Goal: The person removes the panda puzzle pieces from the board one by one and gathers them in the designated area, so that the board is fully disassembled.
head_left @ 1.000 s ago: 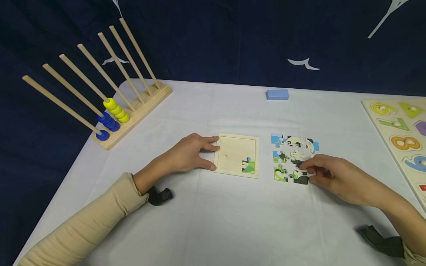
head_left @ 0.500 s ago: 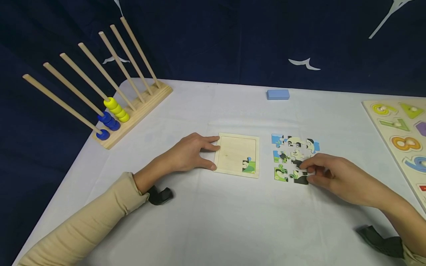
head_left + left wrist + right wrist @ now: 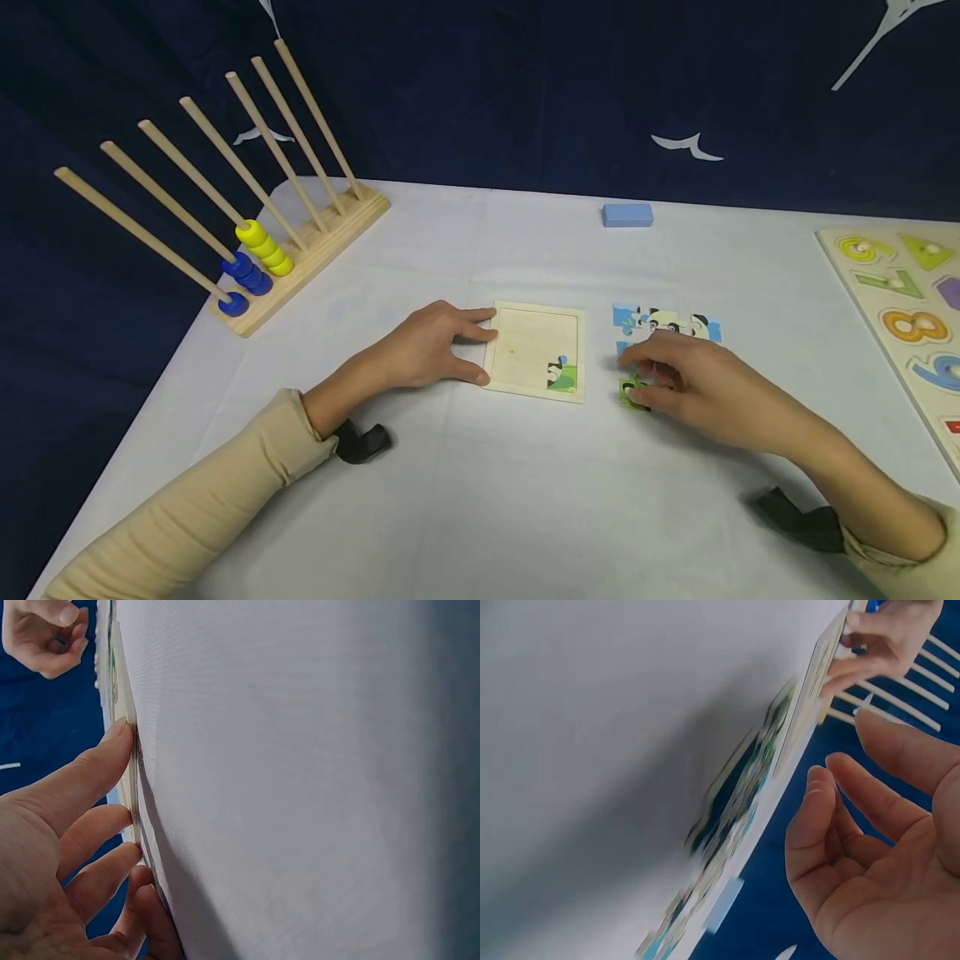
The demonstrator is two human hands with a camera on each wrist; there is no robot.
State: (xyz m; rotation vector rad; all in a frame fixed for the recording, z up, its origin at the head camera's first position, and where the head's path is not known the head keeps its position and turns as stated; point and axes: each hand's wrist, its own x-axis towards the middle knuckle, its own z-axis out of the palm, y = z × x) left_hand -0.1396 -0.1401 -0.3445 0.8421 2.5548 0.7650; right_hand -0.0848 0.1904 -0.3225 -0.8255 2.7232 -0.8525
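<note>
My left hand (image 3: 427,346) touches the left edge of a square wooden puzzle tray (image 3: 525,337) with its thumb and fingertips. One green jigsaw piece (image 3: 564,377) lies in the tray's lower right corner. Right of the tray, loose panda jigsaw pieces (image 3: 666,318) lie in rough rows. Over the lower rows hovers my right hand (image 3: 705,387), hiding several pieces; a green piece (image 3: 630,395) shows by its thumb. In the right wrist view, the right thumb and fingers are apart with nothing between them, above the blurred pieces (image 3: 739,787).
A wooden bead counter (image 3: 300,258) with tall pegs and blue and yellow beads stands at the left. Behind the pieces lies a blue block (image 3: 627,216). A board of number and shape cutouts (image 3: 862,312) reaches in from the right. A dark curtain (image 3: 480,100) hangs behind the table.
My right hand has moved left from the right side of the loose pieces, now covering the middle and lower rows. The left hand and the tray have stayed in place.
</note>
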